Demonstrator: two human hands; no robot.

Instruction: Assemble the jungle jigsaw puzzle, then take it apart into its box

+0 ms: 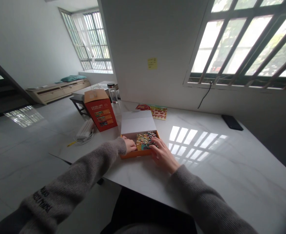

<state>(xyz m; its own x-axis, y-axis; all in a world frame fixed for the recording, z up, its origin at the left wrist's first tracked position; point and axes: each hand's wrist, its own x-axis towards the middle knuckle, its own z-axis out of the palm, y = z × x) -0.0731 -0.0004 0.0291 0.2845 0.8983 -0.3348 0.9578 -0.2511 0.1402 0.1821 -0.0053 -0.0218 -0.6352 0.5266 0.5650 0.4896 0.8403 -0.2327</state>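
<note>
An orange cardboard box [141, 152] sits on the table in front of me, its white lid [138, 122] folded back. Many colourful puzzle pieces [144, 139] stand packed inside, towards the right. My left hand [130, 145] is closed over the box's left wall, with its fingers inside beside the pieces; its thumb is partly hidden. At the right front corner is my right hand [162, 154], fingers bent and apart, tips touching the pieces and the rim. I see no piece lifted in either hand.
A tall red puzzle carton [101, 112] stands back left, near a clear bottle [113, 94] and a white power strip [84, 130] with cable. Illustrated sheets [159, 112] lie behind the lid. A black phone [232, 122] rests far right on the white table [206, 172].
</note>
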